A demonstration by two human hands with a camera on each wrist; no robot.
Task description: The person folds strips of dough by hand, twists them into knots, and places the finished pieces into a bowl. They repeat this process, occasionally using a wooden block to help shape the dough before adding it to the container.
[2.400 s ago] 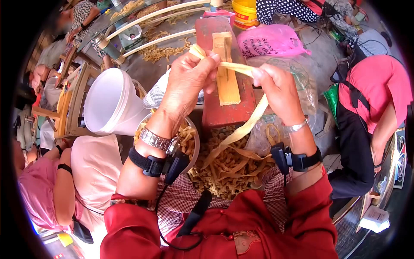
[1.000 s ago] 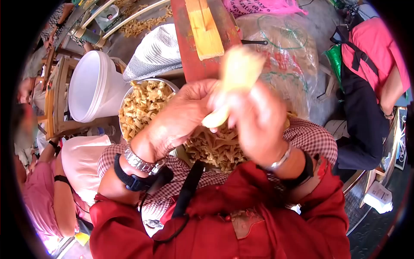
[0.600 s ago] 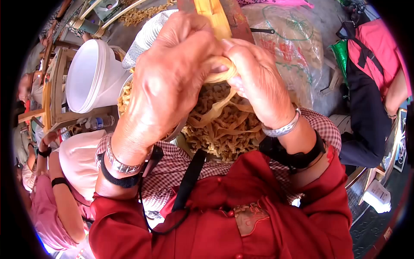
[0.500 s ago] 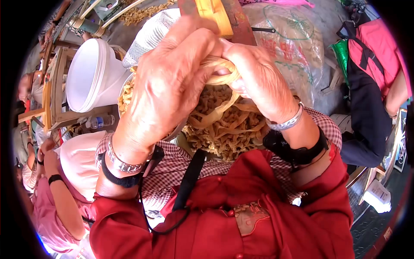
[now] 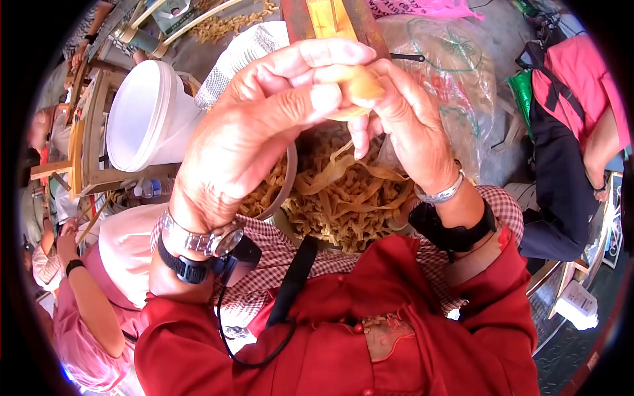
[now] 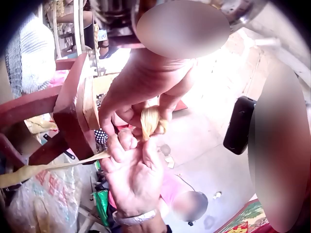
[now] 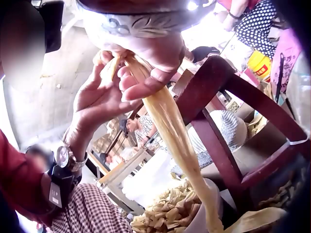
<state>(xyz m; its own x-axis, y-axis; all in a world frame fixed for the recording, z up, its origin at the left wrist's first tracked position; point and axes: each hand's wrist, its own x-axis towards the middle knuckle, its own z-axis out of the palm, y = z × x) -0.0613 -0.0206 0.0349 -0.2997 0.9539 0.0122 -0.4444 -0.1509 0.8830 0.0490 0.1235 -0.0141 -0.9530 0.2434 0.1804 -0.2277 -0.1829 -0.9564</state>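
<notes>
Both hands meet around a pale yellow flat strip [image 5: 362,86], which looks like plant fibre or a dried skin and is looped into a small bundle. My left hand [image 5: 257,105] pinches the bundle between thumb and fingers. From the other side my right hand [image 5: 416,125] grips it with thumb and fingertips. The strip's long tail [image 7: 170,126] runs down out of the right hand in the right wrist view. Beneath the hands lies a heap of short folded pieces [image 5: 343,218], with more loose strips [image 5: 330,175] on top.
A red bench [image 5: 297,20] with a yellow wooden block [image 5: 330,20] stands ahead. To the left are a white bucket [image 5: 142,119] and a container of folded pieces [image 7: 170,213]. A clear plastic sack [image 5: 456,79] lies to the right. People sit on both sides.
The strip was stretched between the hands over the wooden block; it is now looped into a bundle held closer in. Since half a second ago, the left hand has turned, showing its thumb.
</notes>
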